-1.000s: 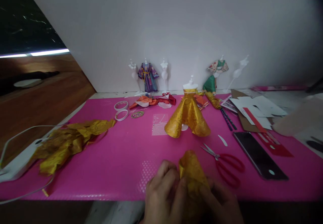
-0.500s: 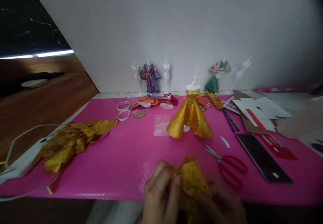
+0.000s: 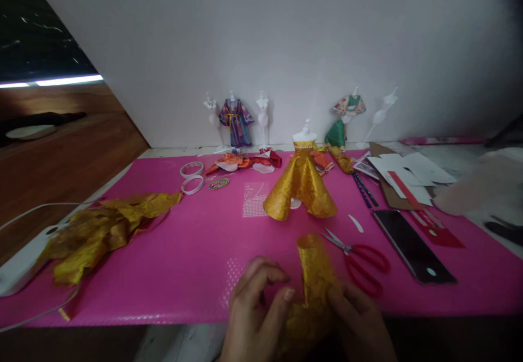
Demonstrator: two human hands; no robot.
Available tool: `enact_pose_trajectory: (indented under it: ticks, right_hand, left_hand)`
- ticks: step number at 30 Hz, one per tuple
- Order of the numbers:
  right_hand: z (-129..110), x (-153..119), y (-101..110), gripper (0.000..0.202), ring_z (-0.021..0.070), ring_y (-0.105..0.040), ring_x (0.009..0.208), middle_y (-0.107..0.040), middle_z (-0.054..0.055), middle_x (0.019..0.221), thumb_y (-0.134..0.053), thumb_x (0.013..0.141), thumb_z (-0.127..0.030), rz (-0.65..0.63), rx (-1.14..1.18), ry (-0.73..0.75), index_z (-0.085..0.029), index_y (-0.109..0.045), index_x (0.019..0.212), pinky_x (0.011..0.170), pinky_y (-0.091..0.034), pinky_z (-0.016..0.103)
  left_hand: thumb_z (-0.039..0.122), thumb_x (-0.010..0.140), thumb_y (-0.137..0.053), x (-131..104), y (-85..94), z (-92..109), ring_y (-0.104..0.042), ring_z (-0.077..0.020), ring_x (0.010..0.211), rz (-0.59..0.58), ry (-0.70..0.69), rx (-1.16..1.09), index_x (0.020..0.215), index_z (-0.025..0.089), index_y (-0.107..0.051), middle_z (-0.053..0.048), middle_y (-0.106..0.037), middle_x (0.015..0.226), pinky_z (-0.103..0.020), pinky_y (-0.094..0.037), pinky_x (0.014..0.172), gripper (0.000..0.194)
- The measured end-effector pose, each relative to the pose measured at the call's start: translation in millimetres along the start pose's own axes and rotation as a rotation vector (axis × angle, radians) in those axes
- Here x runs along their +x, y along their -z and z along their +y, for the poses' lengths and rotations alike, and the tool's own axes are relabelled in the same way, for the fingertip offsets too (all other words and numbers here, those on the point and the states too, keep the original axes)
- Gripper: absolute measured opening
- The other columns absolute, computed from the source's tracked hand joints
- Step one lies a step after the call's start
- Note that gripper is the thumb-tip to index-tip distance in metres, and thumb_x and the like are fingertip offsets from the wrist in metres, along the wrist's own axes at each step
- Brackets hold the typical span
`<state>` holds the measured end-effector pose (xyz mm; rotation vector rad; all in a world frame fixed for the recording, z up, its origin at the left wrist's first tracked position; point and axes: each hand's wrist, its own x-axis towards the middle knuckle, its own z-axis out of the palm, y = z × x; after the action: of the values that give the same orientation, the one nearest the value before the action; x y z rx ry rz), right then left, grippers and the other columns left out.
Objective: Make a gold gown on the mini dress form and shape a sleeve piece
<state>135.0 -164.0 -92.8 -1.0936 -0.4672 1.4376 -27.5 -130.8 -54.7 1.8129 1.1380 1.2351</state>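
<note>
Near the front edge of the pink mat, a gold patterned cloth (image 3: 316, 267) stands up in a rolled, tube-like shape, its lower part spreading between my hands. My right hand (image 3: 359, 321) grips its right side. My left hand (image 3: 259, 307) is at its left, thumb and fingers curved with a gap between them; the fingertips are off the upper roll. Beyond them a small white dress form wears a gold dress (image 3: 302, 179) with a flared skirt. Red-handled scissors (image 3: 362, 261) lie open to the right of the cloth.
Gold cloth scraps (image 3: 106, 231) and a white power strip (image 3: 28, 258) lie left. Two tape rolls (image 3: 192, 177) and a bead sheet (image 3: 255, 201) are mid-mat. A phone (image 3: 412, 247) and papers (image 3: 408, 171) lie right. Small dress forms (image 3: 262, 114) line the wall.
The gold cloth has gone from bunched to an upright roll. My left hand has let go of its upper part, and its fingers have parted. The whole view has shifted slightly.
</note>
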Motion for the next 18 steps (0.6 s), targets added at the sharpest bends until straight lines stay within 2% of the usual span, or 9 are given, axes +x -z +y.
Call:
enact_pose_trajectory:
  ticks: [3,7,13,15,18]
  right_hand:
    - [0.4,1.5,1.4,0.036,0.0145,-0.057,0.06,-0.064,0.001,0.065,-0.083,0.067,-0.045,0.004,0.031,-0.029,-0.017,-0.061,0.058,0.059,-0.048,0.024]
    - [0.9,0.2,1.1,0.036,0.0127,-0.054,0.057,-0.062,0.0,0.064,-0.083,0.067,-0.044,0.011,0.012,-0.008,-0.017,-0.061,0.058,0.057,-0.047,0.023]
    - [-1.5,-1.5,-1.8,0.031,0.0128,-0.054,0.059,-0.06,-0.001,0.063,-0.083,0.066,-0.043,0.036,-0.016,0.053,-0.018,-0.066,0.061,0.056,-0.046,0.021]
    - [-3.4,-2.1,-3.8,0.031,0.0121,-0.053,0.056,-0.058,-0.002,0.06,-0.084,0.065,-0.043,0.031,-0.04,0.06,-0.018,-0.066,0.059,0.054,-0.045,0.02]
    - [-5.1,-3.0,-6.4,0.032,0.0137,-0.056,0.058,-0.063,0.0,0.062,-0.084,0.063,-0.046,0.035,-0.102,0.053,-0.018,-0.067,0.059,0.055,-0.047,0.022]
  left_hand:
    - [0.019,0.085,-0.065,-3.2,-3.1,-0.4,-0.06,-0.0177,0.083,0.03,-0.112,0.138,0.084,0.02,-0.064,-0.004,-0.064,0.087,-0.028,-0.05,0.072,0.002]
    - [0.018,0.08,-0.071,-5.3,-7.5,2.6,-0.06,-0.0189,0.081,0.002,-0.202,0.254,0.078,0.019,-0.062,-0.005,-0.064,0.084,-0.029,-0.051,0.067,0.01]
    - [0.016,0.084,-0.065,-7.4,-10.1,-1.8,-0.059,-0.0197,0.08,-0.042,-0.219,0.337,0.084,0.019,-0.059,-0.005,-0.063,0.084,-0.032,-0.049,0.067,0.007]
    - [0.014,0.085,-0.063,-8.3,-11.8,-3.6,-0.058,-0.0188,0.078,-0.049,-0.215,0.347,0.082,0.019,-0.058,-0.004,-0.063,0.084,-0.031,-0.048,0.067,0.008]
    - [0.011,0.088,-0.057,-11.0,-16.5,-4.5,-0.057,-0.0171,0.076,-0.033,-0.186,0.294,0.078,0.02,-0.054,-0.002,-0.062,0.079,-0.03,-0.045,0.066,0.014]
